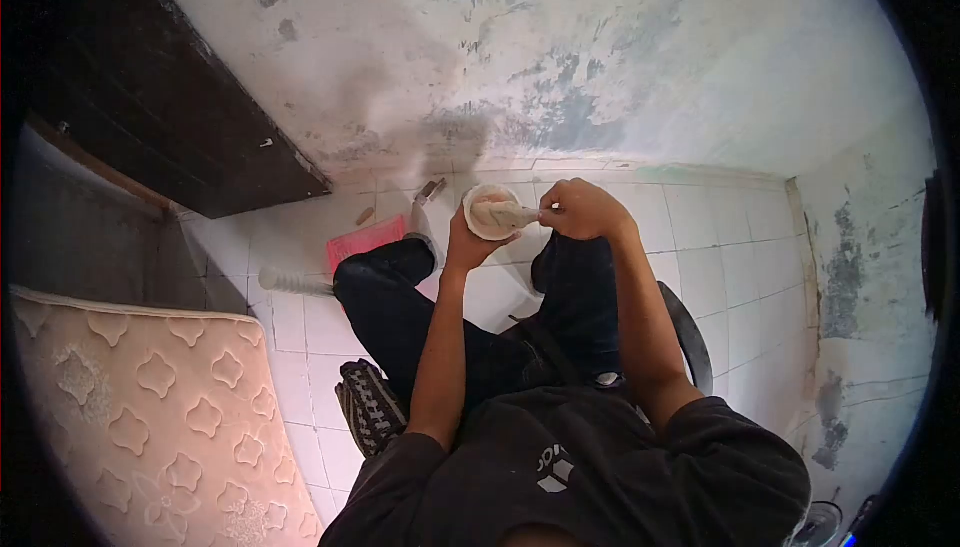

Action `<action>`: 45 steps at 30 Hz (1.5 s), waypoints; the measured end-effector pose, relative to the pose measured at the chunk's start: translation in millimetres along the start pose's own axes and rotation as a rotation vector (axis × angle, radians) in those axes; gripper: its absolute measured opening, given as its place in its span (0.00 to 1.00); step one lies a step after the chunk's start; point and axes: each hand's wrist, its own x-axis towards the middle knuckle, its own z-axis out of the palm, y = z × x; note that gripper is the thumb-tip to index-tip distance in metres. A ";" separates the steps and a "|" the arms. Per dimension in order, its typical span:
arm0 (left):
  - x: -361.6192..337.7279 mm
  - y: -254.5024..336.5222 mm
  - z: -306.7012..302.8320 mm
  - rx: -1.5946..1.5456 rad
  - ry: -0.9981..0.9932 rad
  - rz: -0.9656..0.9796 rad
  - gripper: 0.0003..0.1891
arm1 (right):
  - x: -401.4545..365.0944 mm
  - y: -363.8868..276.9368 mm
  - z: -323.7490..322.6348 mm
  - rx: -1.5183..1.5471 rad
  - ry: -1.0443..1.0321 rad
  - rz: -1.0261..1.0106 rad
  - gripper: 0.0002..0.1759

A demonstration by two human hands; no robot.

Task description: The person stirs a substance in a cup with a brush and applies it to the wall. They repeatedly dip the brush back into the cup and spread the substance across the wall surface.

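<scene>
A round whitish bowl (484, 194) sits in my left hand (463, 244), whose fingers wrap round its outside from below and the left. Its inner wall is coated with a pale substance. The fingers of my right hand (580, 209) are closed round the thin handle of a pale, broad-ended tool (508, 215). That broad end lies across the inside of the bowl; whether it is a brush or a spatula I cannot tell. Both hands are over the tiled floor, beyond my bent knees.
A pink sheet (366, 239) and a stack of pale cups (290, 281) are left of my knee. Small objects lie near the wall (640, 77). A mattress (150, 417) is at the lower left, a dark door (140, 77) at the upper left, a patterned cloth item (370, 410) beside my hip.
</scene>
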 end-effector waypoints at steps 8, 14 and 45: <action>1.4 3.1 0.9 0.126 -0.014 0.067 0.40 | -2.7 -10.4 2.4 -0.276 0.206 -0.080 0.09; -2.5 -3.6 2.9 0.091 0.001 0.049 0.42 | 0.3 1.0 14.9 -0.237 0.323 -0.271 0.11; 5.3 15.6 3.0 0.166 0.013 -0.009 0.41 | -37.0 54.3 42.8 0.717 0.133 -0.087 0.18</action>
